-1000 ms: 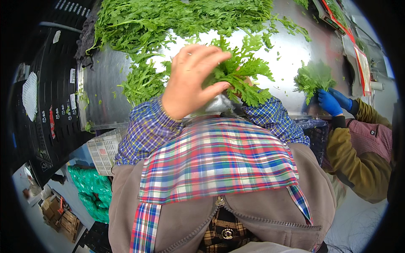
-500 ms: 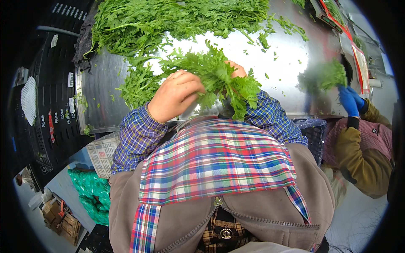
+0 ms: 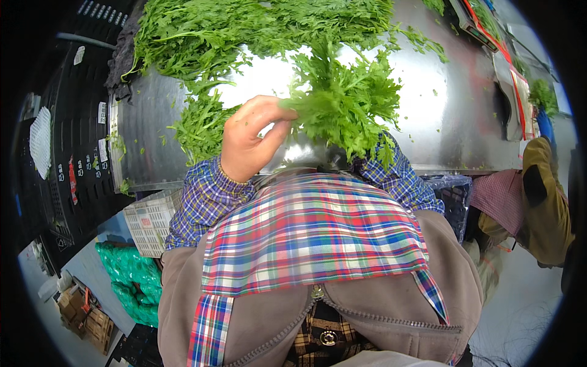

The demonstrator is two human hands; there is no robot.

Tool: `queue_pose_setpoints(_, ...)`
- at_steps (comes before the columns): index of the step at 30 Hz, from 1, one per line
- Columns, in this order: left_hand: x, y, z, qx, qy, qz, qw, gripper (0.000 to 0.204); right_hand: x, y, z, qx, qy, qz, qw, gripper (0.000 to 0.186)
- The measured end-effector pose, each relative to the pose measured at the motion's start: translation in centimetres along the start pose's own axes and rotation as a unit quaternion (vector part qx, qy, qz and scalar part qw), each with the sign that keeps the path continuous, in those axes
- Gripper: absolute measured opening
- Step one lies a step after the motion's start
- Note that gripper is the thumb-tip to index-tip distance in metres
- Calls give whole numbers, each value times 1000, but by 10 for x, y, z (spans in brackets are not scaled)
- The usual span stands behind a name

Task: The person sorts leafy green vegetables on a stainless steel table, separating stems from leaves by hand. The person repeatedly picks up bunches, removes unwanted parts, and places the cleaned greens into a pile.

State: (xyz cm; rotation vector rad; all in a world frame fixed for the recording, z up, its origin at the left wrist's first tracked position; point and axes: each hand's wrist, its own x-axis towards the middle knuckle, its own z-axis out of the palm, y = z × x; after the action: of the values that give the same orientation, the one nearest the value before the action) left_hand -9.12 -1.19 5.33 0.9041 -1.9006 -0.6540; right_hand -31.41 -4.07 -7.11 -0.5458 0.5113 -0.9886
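Note:
A bunch of leafy greens (image 3: 351, 101) with jagged leaves is up in front of me, over the near edge of the metal table (image 3: 422, 116). My right sleeve (image 3: 400, 177) leads up to it, and the leaves cover my right hand, which holds the bunch. Thumb and fingers of my left hand (image 3: 254, 134) are pinched together at the bunch's left side, on a green leaf blurred by motion. Just left of that hand lies a smaller heap of greens (image 3: 202, 125) on the metal.
A large pile of greens (image 3: 257, 33) spreads along the table's far side. Black crates (image 3: 79, 122) stand at left, near a white basket (image 3: 150, 223) and green-wrapped bundles (image 3: 128, 281). A co-worker's sleeve (image 3: 541, 196) and blue glove (image 3: 544, 126) are at far right.
The bunch has moved up and to the right, and its leaves now cover my right hand. My left hand stays close by. The co-worker's gloved hand has moved off the table toward the far right with greens.

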Motion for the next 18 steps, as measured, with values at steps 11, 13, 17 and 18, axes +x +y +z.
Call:
queue_pose_setpoints(11, 19, 23, 5, -256, 48, -239, 936, 14, 10, 30, -8, 4, -119, -50, 992, 35)
queue_pose_setpoints(13, 29, 18, 9, -252, 17, -210, 944, 16, 6, 24, -5, -36, -75, -35, 996, 35)
queue_pose_setpoints(17, 39, 9, 26, 107, -100, -36, 989, 28, -1, 12, 2, -75, -28, -22, 997, 35)
queue_pose_setpoints(18, 40, 5, 27, 103, -92, -35, 990, 27, -2, 10, 4, -83, -22, -21, 996, 35)
